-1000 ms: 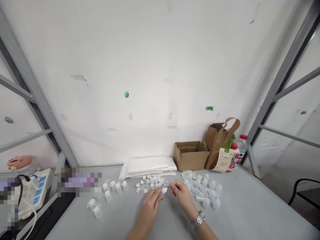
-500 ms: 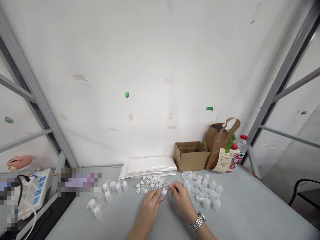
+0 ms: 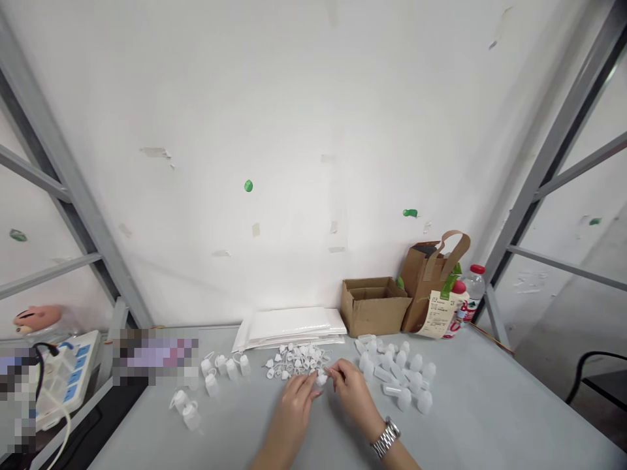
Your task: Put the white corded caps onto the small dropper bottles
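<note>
Near the table's middle, my left hand (image 3: 294, 399) is closed around a small translucent plastic bottle with a white cap (image 3: 321, 379). The fingers cover most of the bottle's body. My right hand (image 3: 353, 391), with a metal watch on its wrist, is pinched at the right edge of the cap; what lies between the fingertips is too small to make out. Just behind the hands is a pile of loose white caps with straps (image 3: 298, 358). Open translucent bottles (image 3: 399, 373) lie and stand to the right. On the left stand several capped bottles (image 3: 232, 369).
White padded envelopes (image 3: 294, 326) lie against the wall. Behind the bottles are an open cardboard box (image 3: 376, 316), a brown paper bag (image 3: 416, 281) and a red-capped bottle (image 3: 474, 284). A power strip (image 3: 81, 372) sits at the far left, beside the metal frame (image 3: 73, 196).
My right hand has shifted slightly left, bringing its fingertips closer to the cap of the held bottle. My left hand has barely moved.
</note>
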